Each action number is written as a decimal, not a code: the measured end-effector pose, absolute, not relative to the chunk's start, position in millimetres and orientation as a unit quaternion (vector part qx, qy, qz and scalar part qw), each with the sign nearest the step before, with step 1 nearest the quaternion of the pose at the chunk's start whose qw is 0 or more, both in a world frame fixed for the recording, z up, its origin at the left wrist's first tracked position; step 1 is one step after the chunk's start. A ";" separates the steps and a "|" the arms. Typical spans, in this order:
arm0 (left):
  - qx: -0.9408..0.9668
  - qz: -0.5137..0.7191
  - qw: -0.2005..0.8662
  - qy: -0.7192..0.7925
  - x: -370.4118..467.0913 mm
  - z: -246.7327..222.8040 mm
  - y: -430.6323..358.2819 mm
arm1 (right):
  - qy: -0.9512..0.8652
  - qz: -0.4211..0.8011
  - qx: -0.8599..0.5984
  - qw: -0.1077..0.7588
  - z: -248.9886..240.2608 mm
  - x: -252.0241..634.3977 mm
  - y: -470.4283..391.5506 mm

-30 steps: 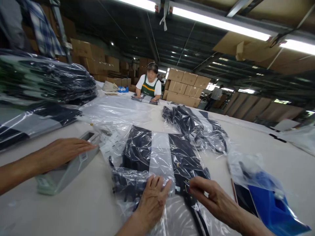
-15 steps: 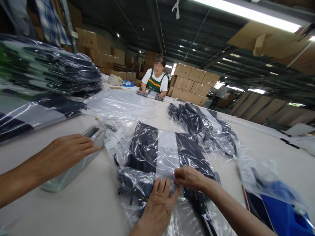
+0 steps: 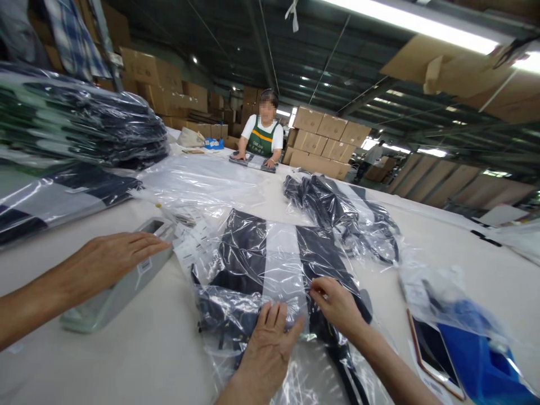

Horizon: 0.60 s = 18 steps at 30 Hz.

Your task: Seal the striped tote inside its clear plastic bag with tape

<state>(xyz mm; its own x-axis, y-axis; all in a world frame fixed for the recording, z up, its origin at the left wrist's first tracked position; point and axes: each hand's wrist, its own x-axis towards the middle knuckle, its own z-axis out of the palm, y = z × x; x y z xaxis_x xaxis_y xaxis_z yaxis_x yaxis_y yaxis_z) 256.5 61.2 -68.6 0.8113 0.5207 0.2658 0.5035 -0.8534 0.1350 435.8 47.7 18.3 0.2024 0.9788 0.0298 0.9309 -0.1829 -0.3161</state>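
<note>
A dark folded item with a pale grey band [image 3: 284, 256] lies in a clear plastic bag [image 3: 310, 371] on the table before me. My left hand [image 3: 268, 346] lies flat on the bag's near part, palm down, its fingers stretched out. Just right of the grey band, my right hand [image 3: 337, 306] is closed, thumb and fingertips pinched over the bag. What it pinches, if anything, cannot be made out. Dark straps [image 3: 343, 357] show below that hand. Another person's hand [image 3: 113, 256] reaches in from the left, over a grey plastic holder [image 3: 139, 284].
White printed labels [image 3: 192, 247] lie beside the bag. Behind it is another bagged dark item [image 3: 333, 202]. At right are a tablet-like device [image 3: 436, 351] and a blue object [image 3: 472, 349]. Bagged goods [image 3: 97, 118] are stacked left. A co-worker [image 3: 262, 138] stands across the table [image 3: 177, 337].
My right hand has lifted slightly and moved right, away from my left hand. My left hand stays on the bag. The view has shifted a little.
</note>
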 end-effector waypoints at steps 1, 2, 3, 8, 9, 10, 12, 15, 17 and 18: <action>0.950 0.156 0.020 0.269 257.3 -69.8 60.8 | -0.659 0.080 -0.731 0.156 15.1 425.2 37.1; 0.949 0.162 0.009 0.269 258.2 -70.5 60.7 | -0.693 0.074 -0.696 0.175 10.2 414.0 27.3; 0.949 0.166 -0.002 0.268 258.9 -70.7 60.8 | -0.719 0.067 -0.665 0.190 3.7 403.1 18.9; 0.952 0.164 -0.024 0.257 259.0 -68.8 62.3 | -0.700 0.035 -0.651 0.290 -30.7 367.9 2.6; 0.951 0.164 -0.017 0.262 258.5 -69.0 62.4 | -0.675 0.062 -0.661 0.323 -33.7 366.0 1.8; 0.949 0.164 -0.009 0.270 257.9 -69.3 62.5 | -0.642 0.107 -0.671 0.356 -34.7 366.1 0.4; 0.945 0.164 -0.001 0.283 256.8 -69.8 62.9 | -0.561 0.212 -0.685 0.414 -31.3 373.0 -7.2; 0.947 0.155 -0.015 0.283 255.5 -68.3 64.0 | -0.439 0.249 -0.715 0.483 -18.2 404.7 -34.6; 0.948 0.160 -0.048 0.273 253.8 -66.6 64.2 | -0.372 0.174 -0.756 0.511 -7.9 440.9 -61.7; 0.944 0.178 -0.069 0.267 252.3 -66.6 64.2 | -0.339 0.121 -0.779 0.514 -2.5 462.3 -76.9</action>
<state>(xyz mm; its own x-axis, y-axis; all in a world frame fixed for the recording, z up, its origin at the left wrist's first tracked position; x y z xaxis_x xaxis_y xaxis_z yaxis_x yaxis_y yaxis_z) 252.3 64.2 -66.6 0.7935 0.4803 0.3736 0.5298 -0.8474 -0.0357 462.3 -76.9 -2.5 0.7417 0.6513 0.1605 0.4033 -0.2417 -0.8826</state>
